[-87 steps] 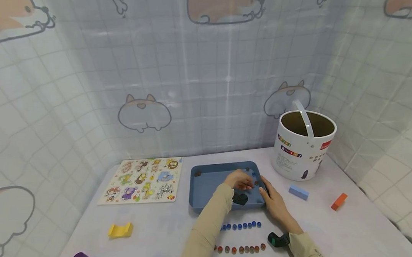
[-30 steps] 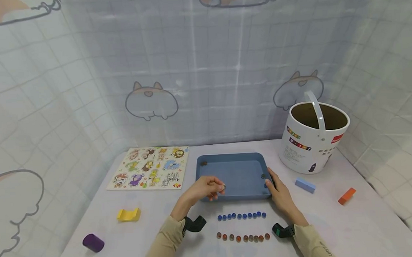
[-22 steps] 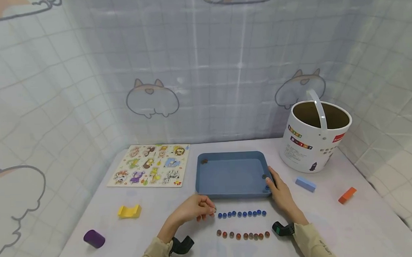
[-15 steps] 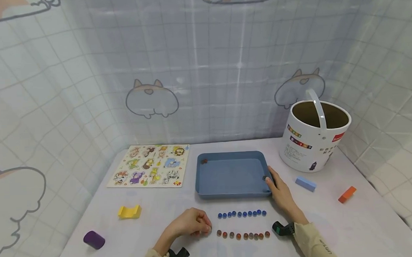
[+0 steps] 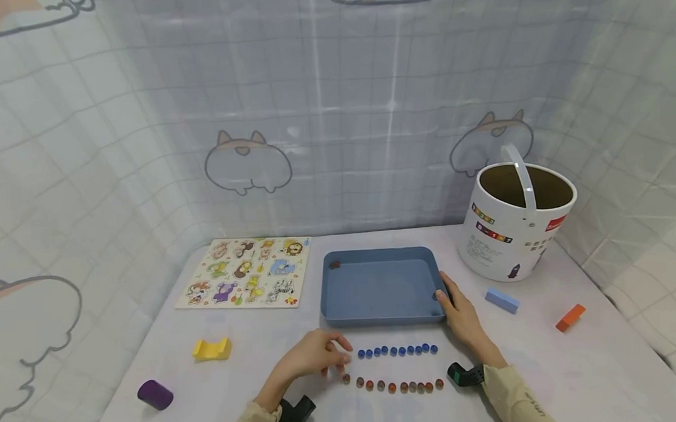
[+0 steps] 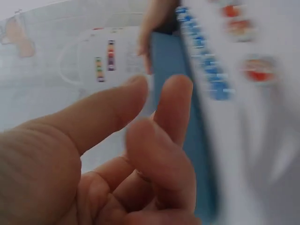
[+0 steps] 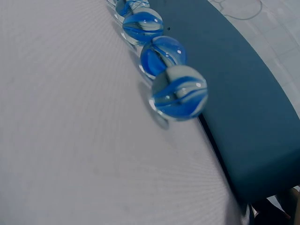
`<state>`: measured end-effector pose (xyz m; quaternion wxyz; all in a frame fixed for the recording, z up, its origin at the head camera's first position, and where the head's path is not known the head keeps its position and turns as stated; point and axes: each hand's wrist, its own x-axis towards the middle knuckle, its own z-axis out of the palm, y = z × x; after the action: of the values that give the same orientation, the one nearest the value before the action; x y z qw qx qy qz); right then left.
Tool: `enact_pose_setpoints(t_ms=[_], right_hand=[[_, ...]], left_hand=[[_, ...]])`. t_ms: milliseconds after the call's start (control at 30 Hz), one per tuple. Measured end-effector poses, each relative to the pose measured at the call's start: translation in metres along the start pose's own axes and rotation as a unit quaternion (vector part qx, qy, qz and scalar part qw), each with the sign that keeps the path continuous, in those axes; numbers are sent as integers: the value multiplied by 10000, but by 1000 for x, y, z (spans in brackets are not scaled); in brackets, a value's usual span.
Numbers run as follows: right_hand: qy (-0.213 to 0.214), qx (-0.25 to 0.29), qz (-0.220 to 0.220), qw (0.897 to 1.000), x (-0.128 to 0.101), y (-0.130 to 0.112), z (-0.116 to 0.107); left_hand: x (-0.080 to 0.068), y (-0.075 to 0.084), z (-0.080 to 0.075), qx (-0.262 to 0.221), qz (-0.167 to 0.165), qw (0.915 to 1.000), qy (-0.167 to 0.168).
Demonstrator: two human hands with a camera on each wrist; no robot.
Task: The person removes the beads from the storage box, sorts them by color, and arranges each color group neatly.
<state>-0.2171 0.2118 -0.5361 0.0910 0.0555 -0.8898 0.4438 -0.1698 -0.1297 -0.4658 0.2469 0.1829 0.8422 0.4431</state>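
Note:
My left hand [image 5: 313, 354] hovers beside the left ends of two marble rows, thumb and fingers parted with nothing between them; the left wrist view shows this gap too. Just below its fingertips lies a reddish-brown marble [image 5: 346, 379], at the left end of the row of red and brown marbles [image 5: 392, 388]. Nearer the tray runs a row of blue-swirled marbles [image 5: 393, 352], seen close in the right wrist view. With its thumb over the rim and fingers along the outside, my right hand [image 5: 461, 316] grips the right side of the blue tray [image 5: 382, 321].
Brown marbles [image 5: 335, 265] sit in the tray's back left corner, others near my right thumb. A puzzle board [image 5: 244, 275], yellow block [image 5: 212, 349] and purple cylinder [image 5: 155, 394] lie left. Right are a white bucket [image 5: 501, 248], blue block [image 5: 502, 300] and orange block [image 5: 570, 318].
My left hand has come out of the tray with a marble, set it down at the left end of the red-brown row and let go. My right hand has stayed on the tray.

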Motion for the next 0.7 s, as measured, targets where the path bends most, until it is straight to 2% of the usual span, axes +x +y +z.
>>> enact_pose_setpoints(t_ms=[67, 200, 367, 467, 567, 700], right_hand=[[19, -18, -46, 10000, 0, 0, -2], [-30, 19, -96, 9999, 0, -1, -3], [-11, 45, -93, 9999, 0, 0, -4], [45, 83, -107, 9999, 0, -1, -3], [74, 67, -109, 9999, -1, -1, -2], [124, 80, -129, 9998, -1, 1, -1]], left_hand=[[10, 10, -4, 48, 266, 9996, 66], [35, 30, -6, 122, 478, 9988, -11], [77, 60, -3, 21, 454, 9986, -256], [105, 76, -1, -60, 330, 9988, -354], [130, 86, 6, 78, 228, 9988, -417], [156, 94, 20, 296, 79, 9987, -418]])
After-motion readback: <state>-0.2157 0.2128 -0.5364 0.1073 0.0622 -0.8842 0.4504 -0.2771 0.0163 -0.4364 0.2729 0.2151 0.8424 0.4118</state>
